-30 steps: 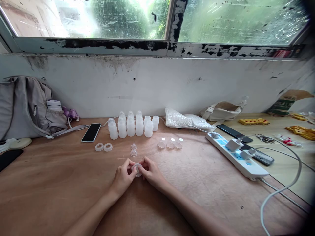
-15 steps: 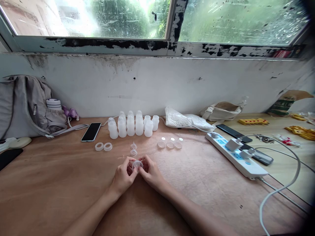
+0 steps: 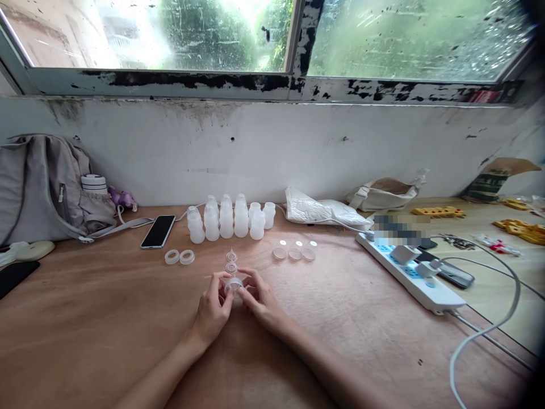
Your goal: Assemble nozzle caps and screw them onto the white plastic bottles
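Observation:
Between my left hand [image 3: 214, 307] and my right hand [image 3: 262, 301] is a translucent ring [image 3: 234, 283], pinched from both sides by fingers and thumbs. A clear pointed tip shows above it. Just beyond lie two clear nipples [image 3: 231, 266], one behind the other. Two translucent rings [image 3: 172, 257] lie flat to the left. On the right are three clear round caps [image 3: 295, 254] with small white discs behind them. Several frosted white bottles [image 3: 226, 220] stand near the wall, some with clear domed tops, others open at the neck.
A phone [image 3: 158, 232] lies left of the bottles, near a grey backpack [image 3: 42, 187]. On the right, a white power strip [image 3: 409, 272] holds plugs and looping cables. A silvery packet [image 3: 323, 208] and a cream bag [image 3: 383, 193] lie along the wall.
The ring between my hands has tilted and shifted slightly left; its clear pointed tip now shows above it. My fingers have moved slightly around it.

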Action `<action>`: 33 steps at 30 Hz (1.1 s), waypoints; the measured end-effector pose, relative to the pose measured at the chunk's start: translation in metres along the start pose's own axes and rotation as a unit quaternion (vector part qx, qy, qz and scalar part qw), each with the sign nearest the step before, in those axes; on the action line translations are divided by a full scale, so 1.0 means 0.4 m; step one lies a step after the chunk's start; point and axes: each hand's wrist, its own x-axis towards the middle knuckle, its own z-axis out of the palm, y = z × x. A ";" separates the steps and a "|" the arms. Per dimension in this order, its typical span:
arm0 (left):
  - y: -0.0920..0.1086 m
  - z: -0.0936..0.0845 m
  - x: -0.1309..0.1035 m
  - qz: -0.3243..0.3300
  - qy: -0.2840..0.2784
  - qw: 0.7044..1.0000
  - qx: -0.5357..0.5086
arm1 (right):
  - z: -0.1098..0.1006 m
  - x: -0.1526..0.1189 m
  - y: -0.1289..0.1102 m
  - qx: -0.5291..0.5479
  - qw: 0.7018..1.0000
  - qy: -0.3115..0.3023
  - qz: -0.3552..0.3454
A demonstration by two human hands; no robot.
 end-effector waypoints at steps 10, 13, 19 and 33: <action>-0.027 -0.003 0.023 -0.028 -0.054 0.988 -0.139 | -0.014 0.023 0.016 0.126 0.989 -0.009 0.078; -0.023 -0.007 0.025 -0.053 -0.059 0.974 -0.213 | -0.010 0.018 0.013 0.095 0.993 -0.003 0.076; -0.009 -0.011 0.022 -0.061 -0.083 0.969 -0.224 | -0.018 0.013 0.008 0.000 0.999 0.014 0.029; -0.036 -0.018 0.038 0.017 -0.046 0.996 -0.074 | -0.154 0.168 -0.025 -0.257 0.950 0.144 -0.100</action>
